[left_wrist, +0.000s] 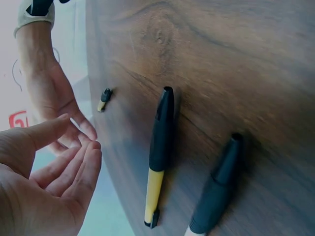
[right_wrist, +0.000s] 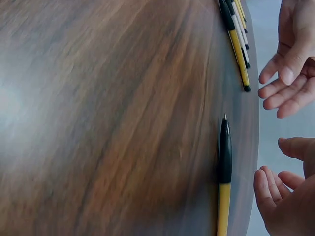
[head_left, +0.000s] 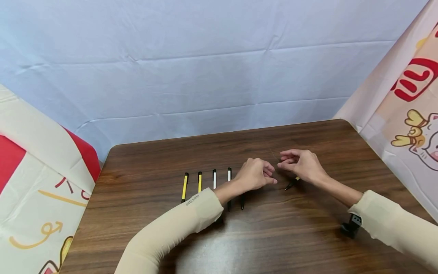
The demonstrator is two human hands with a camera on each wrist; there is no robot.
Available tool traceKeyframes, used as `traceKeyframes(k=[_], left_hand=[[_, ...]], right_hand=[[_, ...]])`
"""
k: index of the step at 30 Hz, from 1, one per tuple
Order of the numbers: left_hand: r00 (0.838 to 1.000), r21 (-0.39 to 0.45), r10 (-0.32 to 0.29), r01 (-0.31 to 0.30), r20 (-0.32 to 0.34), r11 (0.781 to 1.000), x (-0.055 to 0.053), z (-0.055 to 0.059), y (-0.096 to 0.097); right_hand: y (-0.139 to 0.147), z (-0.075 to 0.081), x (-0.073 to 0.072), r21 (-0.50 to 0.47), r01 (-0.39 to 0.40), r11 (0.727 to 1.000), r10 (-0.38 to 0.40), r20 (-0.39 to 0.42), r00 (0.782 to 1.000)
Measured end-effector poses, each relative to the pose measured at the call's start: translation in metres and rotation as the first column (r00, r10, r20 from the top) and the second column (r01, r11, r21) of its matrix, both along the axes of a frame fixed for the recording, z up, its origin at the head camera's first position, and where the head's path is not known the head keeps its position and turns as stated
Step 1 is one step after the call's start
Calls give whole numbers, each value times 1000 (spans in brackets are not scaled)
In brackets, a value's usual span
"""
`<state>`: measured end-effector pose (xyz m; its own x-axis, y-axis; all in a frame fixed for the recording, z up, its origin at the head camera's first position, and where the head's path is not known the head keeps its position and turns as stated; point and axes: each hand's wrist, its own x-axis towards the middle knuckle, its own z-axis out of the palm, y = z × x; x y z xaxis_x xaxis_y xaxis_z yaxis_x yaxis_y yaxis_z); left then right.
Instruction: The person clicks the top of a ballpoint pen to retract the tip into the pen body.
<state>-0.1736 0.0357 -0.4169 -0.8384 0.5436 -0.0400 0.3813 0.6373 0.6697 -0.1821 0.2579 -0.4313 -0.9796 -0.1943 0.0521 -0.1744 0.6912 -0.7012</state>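
Note:
My left hand [head_left: 254,174] hovers over the table with relaxed fingers and nothing in them. Facing it from the right, my right hand [head_left: 304,166] is likewise free of any object, fingers loosely extended. Below the right hand lies a yellow-and-black ballpoint pen [head_left: 292,183], partly covered by it in the head view; its metal tip shows in the right wrist view. Another yellow-and-black pen [left_wrist: 155,182] lies under the left hand, which hides most of it from the head camera except its black end. Left of that are two white-and-black pens [head_left: 229,174] [head_left: 214,179].
Two yellow pens [head_left: 184,187] [head_left: 200,182] continue the row on the left, partly behind the left sleeve [head_left: 184,220]. All the pens rest on a dark wood-grain table [head_left: 143,163]. A pale cloth [head_left: 205,83] hangs behind its far edge, with printed cloth [head_left: 410,114] on the right.

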Motion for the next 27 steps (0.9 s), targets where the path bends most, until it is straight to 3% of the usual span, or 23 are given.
traceKeyframes(k=[9,19,27], left_hand=[[1000,-3,12,-12,9,1000,-5,-7,16],[1000,-11,18,-18,21,1000,-3,-11,35],[999,-1,26,-25,30,1000,-5,-13,46]], right_hand=[[26,4,-2,34,7,999,-6,-33,999],[61,3,-6,69,97,993,-91,-84,992],[76,-2,-5,102,119,988,-107,-116,987]])
